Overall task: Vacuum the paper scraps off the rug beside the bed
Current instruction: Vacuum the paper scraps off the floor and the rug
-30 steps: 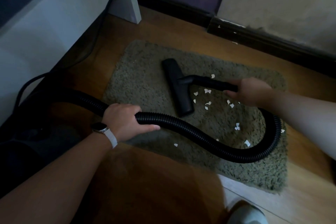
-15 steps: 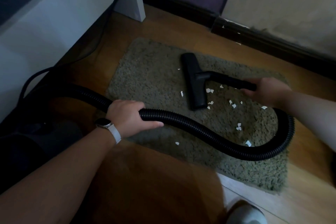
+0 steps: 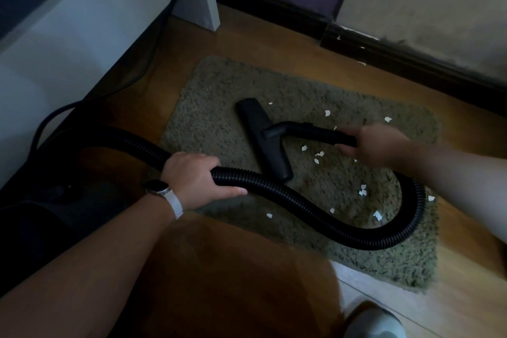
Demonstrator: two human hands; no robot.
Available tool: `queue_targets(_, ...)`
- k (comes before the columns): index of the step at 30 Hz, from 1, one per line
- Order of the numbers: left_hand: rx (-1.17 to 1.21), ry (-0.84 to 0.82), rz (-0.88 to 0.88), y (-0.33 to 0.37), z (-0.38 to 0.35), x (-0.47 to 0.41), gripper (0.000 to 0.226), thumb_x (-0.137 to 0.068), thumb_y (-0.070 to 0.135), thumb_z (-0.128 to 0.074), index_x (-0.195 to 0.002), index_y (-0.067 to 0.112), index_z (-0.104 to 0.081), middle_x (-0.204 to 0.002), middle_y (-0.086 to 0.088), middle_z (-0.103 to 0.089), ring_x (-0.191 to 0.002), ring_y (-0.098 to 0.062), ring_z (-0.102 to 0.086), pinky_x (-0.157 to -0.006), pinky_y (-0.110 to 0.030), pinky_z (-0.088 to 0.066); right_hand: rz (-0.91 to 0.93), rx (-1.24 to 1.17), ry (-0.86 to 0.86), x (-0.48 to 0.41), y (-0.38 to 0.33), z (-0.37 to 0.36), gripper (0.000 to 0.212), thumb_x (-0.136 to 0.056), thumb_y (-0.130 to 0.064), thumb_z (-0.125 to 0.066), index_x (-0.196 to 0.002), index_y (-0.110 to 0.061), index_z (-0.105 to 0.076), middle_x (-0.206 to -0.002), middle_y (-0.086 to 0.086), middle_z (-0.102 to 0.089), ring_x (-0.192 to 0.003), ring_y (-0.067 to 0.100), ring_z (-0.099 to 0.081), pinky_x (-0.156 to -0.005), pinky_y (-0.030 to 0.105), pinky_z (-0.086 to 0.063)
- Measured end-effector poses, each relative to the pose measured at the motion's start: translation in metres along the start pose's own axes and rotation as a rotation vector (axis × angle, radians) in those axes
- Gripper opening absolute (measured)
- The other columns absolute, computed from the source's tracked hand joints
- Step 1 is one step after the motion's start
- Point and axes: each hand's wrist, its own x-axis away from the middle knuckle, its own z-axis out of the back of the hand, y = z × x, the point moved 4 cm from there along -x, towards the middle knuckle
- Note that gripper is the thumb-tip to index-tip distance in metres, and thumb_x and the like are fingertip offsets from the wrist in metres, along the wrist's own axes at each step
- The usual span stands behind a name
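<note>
Two hands at work on one black vacuum set, listed left to right.

1. Bed [image 3: 68,35]: white frame, well to the left of both grips, with a dark cable [image 3: 153,44] running down its side to the floor.
2. Left hand [image 3: 192,178]: fingers and thumb curled round the hose; a watch [image 3: 157,188] with a dark face and a pale strap sits on the wrist.
3. Hose [image 3: 288,195]: black and ribbed. It runs from the dark area left of the left-hand grip, crosses the near part of the rug, then loops up towards the right-hand grip.
4. Rug [image 3: 208,118]: shaggy grey-green, lying on the wooden floor under and between the two grips.
5. Floor head [image 3: 263,137]: flat on the rug, just beyond the left-hand grip and to the left of the right-hand grip.
6. Wand [image 3: 315,133]: joins the floor head to the right-hand grip.
7. Paper scraps [image 3: 318,155]: white and scattered on the rug, mostly between the floor head and the hose loop, with a few beyond the right-hand grip.
8. Right hand [image 3: 375,145]: motion-blurred, closed round the wand.
9. Shoe [image 3: 375,322]: pale toe, at the near edge.

Change from half a second ago: the floor head has slid left across the rug. The scrap then lying on its left side is no longer seen. Both holds are unchanged.
</note>
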Motion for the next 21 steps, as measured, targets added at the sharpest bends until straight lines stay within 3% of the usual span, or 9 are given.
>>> queue_targets(5,0.005,0.003,0.002,0.0,-0.001,0.001,0.081,-0.049,0.099,-0.022,-0.067,0.027,-0.055,-0.062,0.011,-0.052,-0.059,-0.01,-0.054,-0.058,-0.027,-0.04,0.038,0.019,0.026,0.0,0.001,0.002,0.05,-0.096,-0.058,-0.045,-0.143,-0.042,-0.043,-0.067,-0.011,-0.061,-0.056,0.009,-0.061,-0.055,0.028,-0.057)
queue_targets(11,0.011,0.016,0.004,0.001,0.0,-0.002,0.078,-0.049,0.1,-0.024,-0.063,0.028,-0.051,-0.058,0.012,-0.049,-0.055,-0.005,-0.048,-0.052,-0.027,-0.03,-0.097,-0.081,0.064,0.016,0.04,0.009,0.042,-0.097,-0.051,-0.05,-0.138,-0.04,-0.049,-0.066,-0.007,-0.063,-0.051,0.01,-0.061,-0.044,0.023,-0.046)
queue_targets(15,0.009,0.034,-0.009,0.004,0.0,-0.003,0.084,-0.048,0.102,-0.019,-0.063,0.027,-0.053,-0.057,0.012,-0.05,-0.054,-0.006,-0.05,-0.053,-0.026,-0.038,-0.155,-0.086,0.02,0.024,0.047,0.005,0.041,-0.098,-0.051,-0.049,-0.137,-0.039,-0.048,-0.068,-0.005,-0.063,-0.053,0.011,-0.062,-0.045,0.024,-0.047)
queue_targets(21,0.004,0.016,-0.016,0.004,-0.003,-0.003,0.089,-0.046,0.103,-0.012,-0.067,0.028,-0.056,-0.061,0.012,-0.053,-0.058,-0.008,-0.054,-0.056,-0.027,-0.043,-0.028,-0.023,0.02,0.016,0.019,-0.002,0.045,-0.097,-0.055,-0.047,-0.139,-0.042,-0.046,-0.073,-0.012,-0.062,-0.058,0.006,-0.059,-0.047,0.021,-0.044)
